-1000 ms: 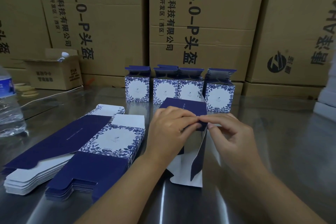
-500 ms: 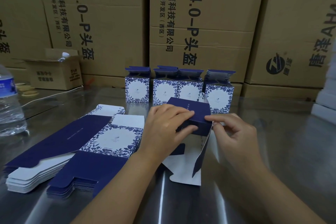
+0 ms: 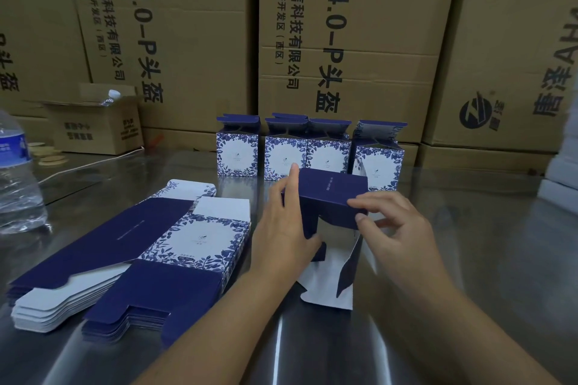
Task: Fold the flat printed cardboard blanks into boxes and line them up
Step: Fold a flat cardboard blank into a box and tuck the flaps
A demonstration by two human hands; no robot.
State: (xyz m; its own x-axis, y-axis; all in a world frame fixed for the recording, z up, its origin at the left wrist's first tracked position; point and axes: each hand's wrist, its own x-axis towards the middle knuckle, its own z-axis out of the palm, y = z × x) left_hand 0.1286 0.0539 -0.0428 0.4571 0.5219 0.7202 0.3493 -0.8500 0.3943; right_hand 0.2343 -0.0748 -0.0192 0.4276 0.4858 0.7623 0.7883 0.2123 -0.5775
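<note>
backdrop: stacked brown cartons (image 3: 194, 40), black print | surface: reflective metal table (image 3: 469, 259) | left edge: water bottle (image 3: 15, 181)

It was a warehouse packing station: tall brown corrugated shipping cartons (image 3: 194, 40) printed in black stood stacked behind a reflective steel worktable (image 3: 469, 244), with a smaller open cardboard carton (image 3: 93, 131) alongside.

Dim cool light, glare streaks on steel table (image 3: 488, 247), wide-angle bowing at edges, slightly soft
</note>
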